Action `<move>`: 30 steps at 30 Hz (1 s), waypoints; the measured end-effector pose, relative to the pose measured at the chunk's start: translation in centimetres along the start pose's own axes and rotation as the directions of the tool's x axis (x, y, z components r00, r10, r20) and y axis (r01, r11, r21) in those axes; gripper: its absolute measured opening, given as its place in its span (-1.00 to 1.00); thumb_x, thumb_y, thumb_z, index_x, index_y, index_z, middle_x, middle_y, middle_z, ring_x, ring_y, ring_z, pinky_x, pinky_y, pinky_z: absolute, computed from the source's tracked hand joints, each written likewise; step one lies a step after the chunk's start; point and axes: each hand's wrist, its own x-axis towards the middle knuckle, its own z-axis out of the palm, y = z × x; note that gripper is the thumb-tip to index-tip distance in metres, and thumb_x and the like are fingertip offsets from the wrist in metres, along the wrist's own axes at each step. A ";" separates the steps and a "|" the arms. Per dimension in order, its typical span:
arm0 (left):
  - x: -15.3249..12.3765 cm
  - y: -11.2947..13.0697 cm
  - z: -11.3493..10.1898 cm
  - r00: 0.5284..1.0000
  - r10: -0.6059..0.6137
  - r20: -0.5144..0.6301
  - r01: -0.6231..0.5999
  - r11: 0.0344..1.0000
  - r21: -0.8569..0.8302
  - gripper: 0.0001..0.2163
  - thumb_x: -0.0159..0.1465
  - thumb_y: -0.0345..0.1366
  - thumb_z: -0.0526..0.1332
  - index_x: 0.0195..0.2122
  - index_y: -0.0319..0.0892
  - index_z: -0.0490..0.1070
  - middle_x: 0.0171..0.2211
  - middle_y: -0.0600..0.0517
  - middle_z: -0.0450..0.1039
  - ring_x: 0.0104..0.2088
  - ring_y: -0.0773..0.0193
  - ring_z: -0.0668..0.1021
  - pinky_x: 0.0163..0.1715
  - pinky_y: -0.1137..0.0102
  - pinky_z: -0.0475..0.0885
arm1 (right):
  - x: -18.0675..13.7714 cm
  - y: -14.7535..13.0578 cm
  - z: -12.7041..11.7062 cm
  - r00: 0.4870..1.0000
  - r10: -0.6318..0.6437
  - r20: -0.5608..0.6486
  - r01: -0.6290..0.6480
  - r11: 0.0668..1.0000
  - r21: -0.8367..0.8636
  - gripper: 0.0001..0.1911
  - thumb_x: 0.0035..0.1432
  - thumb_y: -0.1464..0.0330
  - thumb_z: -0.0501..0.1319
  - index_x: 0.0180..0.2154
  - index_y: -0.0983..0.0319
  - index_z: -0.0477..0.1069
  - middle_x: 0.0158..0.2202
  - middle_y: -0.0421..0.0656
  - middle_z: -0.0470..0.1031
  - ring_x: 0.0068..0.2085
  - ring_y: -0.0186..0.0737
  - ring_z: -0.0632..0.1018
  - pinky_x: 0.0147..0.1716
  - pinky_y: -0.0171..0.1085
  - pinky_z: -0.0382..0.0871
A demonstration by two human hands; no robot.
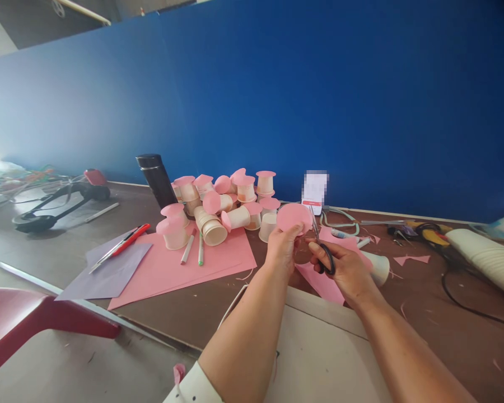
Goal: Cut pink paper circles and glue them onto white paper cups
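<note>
Pinched in my left hand [286, 244] is a round piece of pink paper [293, 217], held up above the table. My right hand [345, 268] is closed around the black handles of a pair of scissors [327, 260]. The scissor blades point upward along the right edge of the pink disc. Behind my hands stand and lie several paper cups [236, 217], many with pink paper discs on them. A paper cup [378, 267] lies on its side just past my right hand, and pink paper [321, 284] lies beneath my hands.
Left on the brown table [168, 305] are pink sheets [218, 263], a purple sheet [109, 282], a red utility knife [128, 242], two markers [200, 249] and a black bottle [157, 182]. A phone [313, 193] leans at the back. A stack of cups [483, 260] and cables lie right.
</note>
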 end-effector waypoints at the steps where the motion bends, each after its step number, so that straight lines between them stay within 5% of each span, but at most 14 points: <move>1: 0.0 0.0 0.0 1.000 0.000 0.002 0.000 1.000 0.002 -0.77 -0.07 -0.33 0.42 -0.40 -0.27 0.46 -0.51 0.05 0.46 -0.53 0.44 0.43 -0.48 0.50 0.30 | 0.0 -0.1 0.0 1.000 0.000 -0.008 0.000 1.000 -0.008 -0.48 0.01 -0.04 0.33 -0.13 0.21 0.60 -0.53 -0.20 0.44 -0.47 -0.31 0.42 -0.48 -0.34 0.28; 30: -0.1 0.1 0.0 1.000 0.007 -0.004 -0.006 0.996 0.093 -0.78 -0.04 -0.30 0.41 -0.39 -0.26 0.46 -0.49 0.01 0.46 -0.50 0.39 0.45 -0.49 0.48 0.27 | -0.5 -0.7 0.1 0.999 -0.010 -0.040 0.008 0.998 -0.059 -0.36 -0.02 -0.14 0.29 -0.12 0.23 0.60 -0.50 -0.16 0.45 -0.45 -0.27 0.45 -0.50 -0.33 0.31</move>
